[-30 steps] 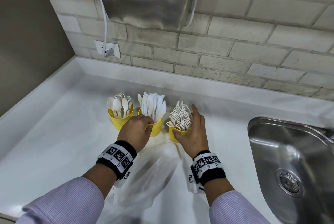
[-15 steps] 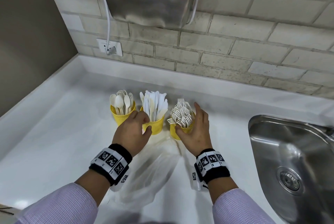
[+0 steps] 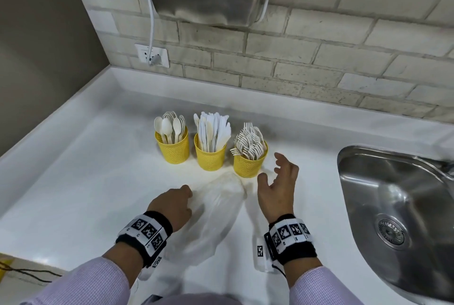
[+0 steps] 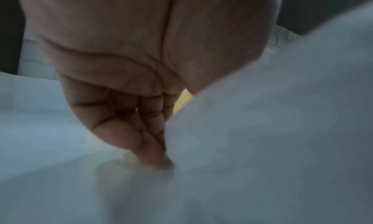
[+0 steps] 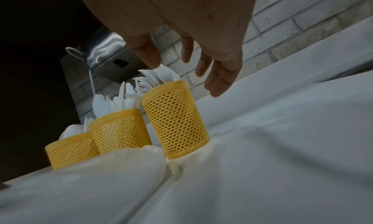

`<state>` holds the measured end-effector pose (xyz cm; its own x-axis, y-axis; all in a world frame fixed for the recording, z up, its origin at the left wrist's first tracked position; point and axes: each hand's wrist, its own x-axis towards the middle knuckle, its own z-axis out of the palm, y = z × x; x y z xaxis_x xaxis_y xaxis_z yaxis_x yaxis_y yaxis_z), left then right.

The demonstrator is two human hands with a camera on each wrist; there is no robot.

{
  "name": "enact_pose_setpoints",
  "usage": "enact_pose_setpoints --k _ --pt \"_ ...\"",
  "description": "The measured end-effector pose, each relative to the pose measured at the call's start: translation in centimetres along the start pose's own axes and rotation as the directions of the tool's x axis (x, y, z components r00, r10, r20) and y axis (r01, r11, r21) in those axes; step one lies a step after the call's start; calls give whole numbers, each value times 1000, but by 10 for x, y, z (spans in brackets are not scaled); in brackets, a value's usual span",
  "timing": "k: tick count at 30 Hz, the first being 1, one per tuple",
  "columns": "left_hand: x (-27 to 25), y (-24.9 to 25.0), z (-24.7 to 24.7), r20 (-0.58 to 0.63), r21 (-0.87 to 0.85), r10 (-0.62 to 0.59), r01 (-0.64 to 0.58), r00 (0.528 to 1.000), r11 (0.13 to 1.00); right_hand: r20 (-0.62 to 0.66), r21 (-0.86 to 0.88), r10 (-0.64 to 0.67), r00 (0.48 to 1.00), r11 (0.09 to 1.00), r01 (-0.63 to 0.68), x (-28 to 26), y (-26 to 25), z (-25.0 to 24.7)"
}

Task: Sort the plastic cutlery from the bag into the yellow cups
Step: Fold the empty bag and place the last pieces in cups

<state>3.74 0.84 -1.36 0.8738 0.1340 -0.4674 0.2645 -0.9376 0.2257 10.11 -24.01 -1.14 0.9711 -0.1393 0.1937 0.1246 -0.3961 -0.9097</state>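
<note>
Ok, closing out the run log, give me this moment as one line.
left hand: on bag | right hand: open, empty | yellow cups: spoons, knives, forks sorted

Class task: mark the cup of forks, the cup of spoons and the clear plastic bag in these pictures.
cup of forks [image 3: 248, 166], head view, on its yellow mesh wall.
cup of spoons [image 3: 175, 152], head view, on its mesh wall.
clear plastic bag [image 3: 216, 213], head view, on its crumpled middle.

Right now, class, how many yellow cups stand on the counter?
3, in a row: the spoon cup leftmost, the knife cup in the middle, the fork cup rightmost.
</note>
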Motion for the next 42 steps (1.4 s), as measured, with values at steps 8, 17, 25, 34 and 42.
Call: enact_pose_setpoints --k 8,17,25,34,42 --pt "-24 20 -22 -257 -71 257 -283 932 956 204 -240 -452 869 837 492 -55 -43 11" --pt "-55 22 -52 -435 -32 591 -668 679 744 411 -527 -223 884 733 430 -69 -55 24" --pt "-60 -25 -73 -653 -63 436 -618 619 784 293 -372 -126 948 898 235 -64 -78 28" --pt "-57 -93 -95 -769 -162 184 -466 612 870 259 -378 -196 946 881 286 -62 -97 35" --pt "-73 -122 -104 -771 -413 -86 -392 632 822 116 -353 -60 991 930 98 -60 -110 38"
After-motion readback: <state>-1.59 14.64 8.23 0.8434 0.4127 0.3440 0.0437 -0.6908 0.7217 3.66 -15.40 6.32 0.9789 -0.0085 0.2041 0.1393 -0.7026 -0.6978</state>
